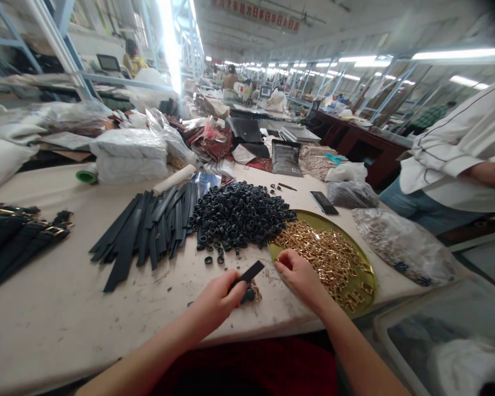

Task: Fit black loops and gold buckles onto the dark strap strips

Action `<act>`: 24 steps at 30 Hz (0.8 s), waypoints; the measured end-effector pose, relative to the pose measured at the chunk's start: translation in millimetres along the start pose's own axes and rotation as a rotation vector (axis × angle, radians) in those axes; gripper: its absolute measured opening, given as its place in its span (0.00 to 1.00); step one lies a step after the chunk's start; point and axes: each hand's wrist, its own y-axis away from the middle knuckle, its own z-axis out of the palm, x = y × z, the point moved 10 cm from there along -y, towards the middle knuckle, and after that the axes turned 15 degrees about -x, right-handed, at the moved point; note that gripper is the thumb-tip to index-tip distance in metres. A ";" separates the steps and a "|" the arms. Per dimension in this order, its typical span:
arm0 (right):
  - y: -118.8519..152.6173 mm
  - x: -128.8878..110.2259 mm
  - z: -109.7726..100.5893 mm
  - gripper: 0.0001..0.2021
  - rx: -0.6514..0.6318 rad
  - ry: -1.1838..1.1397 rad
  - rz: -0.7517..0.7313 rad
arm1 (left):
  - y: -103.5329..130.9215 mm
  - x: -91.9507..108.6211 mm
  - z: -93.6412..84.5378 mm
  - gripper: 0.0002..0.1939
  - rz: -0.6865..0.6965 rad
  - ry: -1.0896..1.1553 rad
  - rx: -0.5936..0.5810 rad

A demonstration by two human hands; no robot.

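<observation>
My left hand [220,300] is closed around a black leather strap [253,270], whose flat end sticks out past the thumb toward the upper right. Over the left rim of a round gold-coloured tray [367,300], my right hand [297,272] is pinched. Whatever its fingertips hold is too small to make out. Many small gold metal buckles [317,253] fill the tray. Beyond my hands rises a heap of small black loops [239,212]. Left of the heap lies a fanned pile of black straps [148,220]. Under my left hand a small dark piece is partly hidden.
Finished-looking black belts with gold buckles [25,236] lie at far left. A phone [324,202] and a bag of small parts [400,242] are on the right. Wrapped bundles [127,154] stand behind. A person in a white top [466,143] stands at the right.
</observation>
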 end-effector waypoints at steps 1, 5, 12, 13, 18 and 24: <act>4.1 -10.9 9.1 0.07 -0.063 -0.145 -0.052 | -2.9 6.3 -3.2 0.12 0.027 -0.050 0.027; 18.4 -44.2 44.2 0.10 -0.262 -0.553 -0.160 | -11.7 15.1 -8.8 0.09 0.055 -0.207 0.121; 25.2 -42.9 77.4 0.12 -0.377 -0.815 -0.108 | -8.6 -4.1 -1.2 0.11 -0.003 -0.265 0.046; 27.2 -44.0 81.9 0.12 -0.412 -0.877 -0.097 | -8.4 -5.9 0.6 0.12 -0.009 -0.254 0.015; 35.5 -49.2 96.7 0.22 -0.421 -1.184 -0.065 | -5.9 -11.4 -9.1 0.10 -0.042 -0.183 0.108; 28.3 -30.1 83.9 0.10 -0.115 -0.965 -0.101 | -4.6 -17.8 -4.6 0.10 -0.081 -0.260 0.086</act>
